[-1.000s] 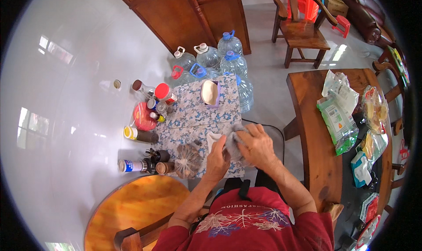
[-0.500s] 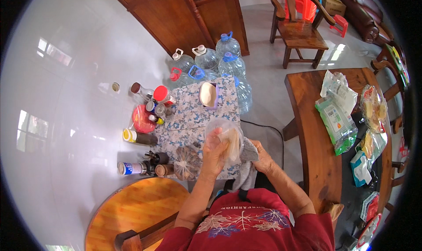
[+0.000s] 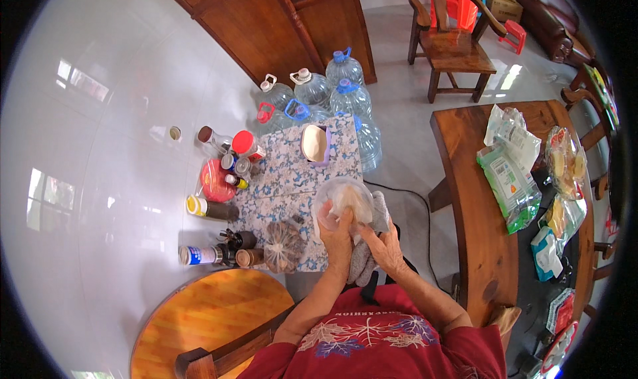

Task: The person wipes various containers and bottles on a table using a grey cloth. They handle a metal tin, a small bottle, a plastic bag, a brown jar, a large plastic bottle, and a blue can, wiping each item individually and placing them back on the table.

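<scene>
In front of my chest, my left hand (image 3: pixel 337 238) grips a round translucent plastic container (image 3: pixel 327 194), its thumb over the side nearest me. Something pale beige (image 3: pixel 353 201) shows in or through the container; I cannot make out what it is. My right hand (image 3: pixel 385 249) is closed on a grey cloth (image 3: pixel 362 263) that wraps along the container's right side and hangs down toward my shirt. Both hands are close together above the near right part of a small table with a blue floral cover (image 3: pixel 279 173).
A clear bag of brown items (image 3: pixel 282 246) lies left of my hands, beside several jars and a yellow-capped bottle (image 3: pixel 212 208). A purple-rimmed box (image 3: pixel 316 144) stands farther back, before large water jugs (image 3: pixel 311 87). At right is a wooden table (image 3: pixel 475 199) with packages; a cable (image 3: pixel 425 206) crosses the floor.
The container has tilted, its round side turning more toward me. My right hand has moved in left against it, and the cloth now lies along its right edge.
</scene>
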